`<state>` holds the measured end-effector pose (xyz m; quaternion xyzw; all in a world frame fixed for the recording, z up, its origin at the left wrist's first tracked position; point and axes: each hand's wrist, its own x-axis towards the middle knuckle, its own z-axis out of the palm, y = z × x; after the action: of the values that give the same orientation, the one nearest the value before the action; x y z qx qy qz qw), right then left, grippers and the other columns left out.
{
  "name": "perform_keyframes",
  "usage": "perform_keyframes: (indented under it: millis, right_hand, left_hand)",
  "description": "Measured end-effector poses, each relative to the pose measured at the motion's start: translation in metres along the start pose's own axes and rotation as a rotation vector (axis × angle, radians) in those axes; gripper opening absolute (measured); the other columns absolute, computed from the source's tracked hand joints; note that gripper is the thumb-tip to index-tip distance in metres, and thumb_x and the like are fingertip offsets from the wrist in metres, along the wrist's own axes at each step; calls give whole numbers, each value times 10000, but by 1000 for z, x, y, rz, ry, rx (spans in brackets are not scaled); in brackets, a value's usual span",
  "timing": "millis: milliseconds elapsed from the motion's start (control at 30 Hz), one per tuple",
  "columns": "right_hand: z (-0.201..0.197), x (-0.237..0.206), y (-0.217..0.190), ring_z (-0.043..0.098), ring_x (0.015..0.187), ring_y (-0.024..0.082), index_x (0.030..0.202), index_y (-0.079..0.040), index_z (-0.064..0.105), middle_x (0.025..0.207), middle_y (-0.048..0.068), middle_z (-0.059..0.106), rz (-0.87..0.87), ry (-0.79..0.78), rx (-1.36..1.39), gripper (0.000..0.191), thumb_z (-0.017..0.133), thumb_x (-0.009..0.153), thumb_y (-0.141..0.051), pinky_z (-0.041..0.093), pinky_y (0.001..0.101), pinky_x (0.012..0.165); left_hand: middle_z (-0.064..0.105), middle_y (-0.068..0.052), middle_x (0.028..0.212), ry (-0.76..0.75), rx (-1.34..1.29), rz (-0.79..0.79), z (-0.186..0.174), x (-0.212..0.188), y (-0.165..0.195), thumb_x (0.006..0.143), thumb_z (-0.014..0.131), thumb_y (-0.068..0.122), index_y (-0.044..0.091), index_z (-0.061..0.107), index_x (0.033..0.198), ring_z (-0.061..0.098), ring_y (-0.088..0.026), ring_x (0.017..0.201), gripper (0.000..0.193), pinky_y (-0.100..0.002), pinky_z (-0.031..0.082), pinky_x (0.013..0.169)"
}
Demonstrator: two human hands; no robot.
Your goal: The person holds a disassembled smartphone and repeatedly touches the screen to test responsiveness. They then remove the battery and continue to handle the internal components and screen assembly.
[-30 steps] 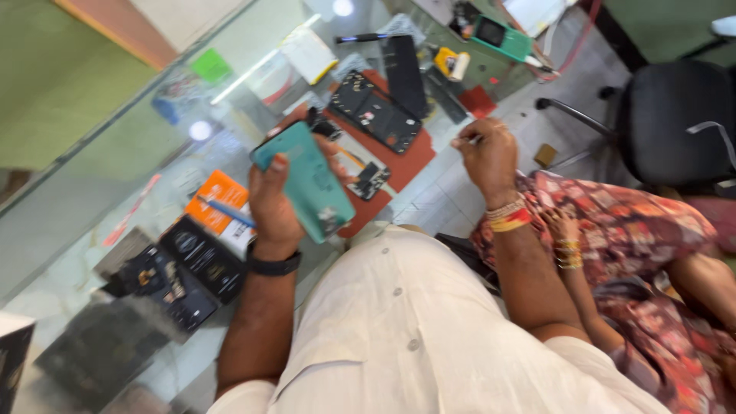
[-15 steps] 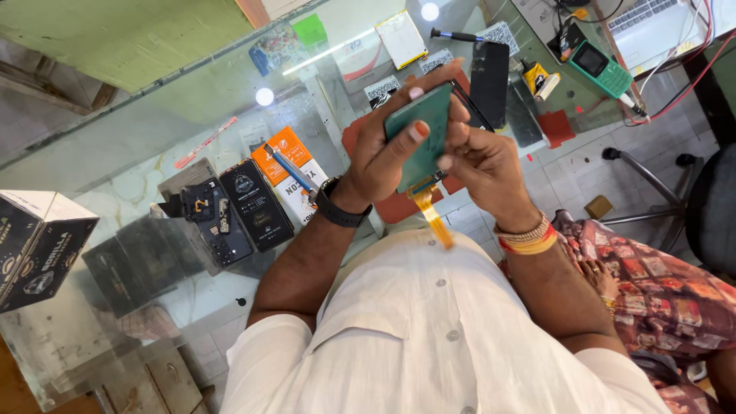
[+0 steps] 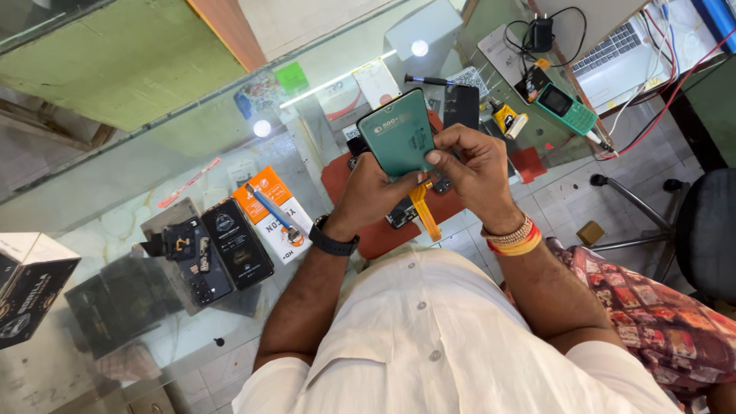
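I hold a green phone back cover up in front of me, over a red work mat on the glass counter. My left hand grips its lower left edge from below. My right hand pinches its right edge with thumb and fingers. An orange flex ribbon hangs down beneath the cover between my hands. A black watch sits on my left wrist, and red and gold bangles on my right.
On the glass counter lie an orange-and-white box with a blue screwdriver, black phone parts, a dark phone, a green keypad phone and a cardboard box. A laptop and an office chair are at right.
The view swung left, then steadied. My right hand, apart from the cover a second ago, joined my left on it, and both now hold it higher and more upright.
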<state>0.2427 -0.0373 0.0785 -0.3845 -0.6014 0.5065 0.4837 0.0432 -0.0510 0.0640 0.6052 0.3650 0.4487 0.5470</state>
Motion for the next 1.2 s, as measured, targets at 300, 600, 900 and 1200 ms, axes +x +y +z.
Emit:
perform_keyframes:
  millis: [300,600,900,1200]
  right_hand:
    - [-12,-5,-2,688,1085,224,1112,1,531,1210,154,546,-489,85,-437,284,710,947,148,659,312,899]
    - [5,-3,26,716,1064,265,1028,-14,515,1216,190,543,-537,-51,-753,289,727,906,141,638,329,874]
    - [24,-2,33,730,1056,283,1020,8,493,1223,198,555,-610,-41,-821,306,765,928,113,647,330,845]
    - [20,-6,37,738,1029,279,947,7,468,1245,233,543,-634,-26,-814,307,747,922,133,637,344,812]
  left_hand:
    - [777,-100,946,186,160,106,9,19,-12,947,689,9,-20,718,1049,749,-148,839,111,-301,589,752]
    - [763,-153,892,245,250,36,0,13,-30,903,728,46,-6,722,1050,757,-261,762,156,-344,583,688]
    - [755,-184,1005,323,283,133,-3,2,-41,892,715,4,-6,721,1147,744,-316,912,256,-382,583,798]
    - [756,-165,1006,329,204,174,2,6,-39,897,676,-2,-22,693,1125,771,-279,915,230,-352,606,795]
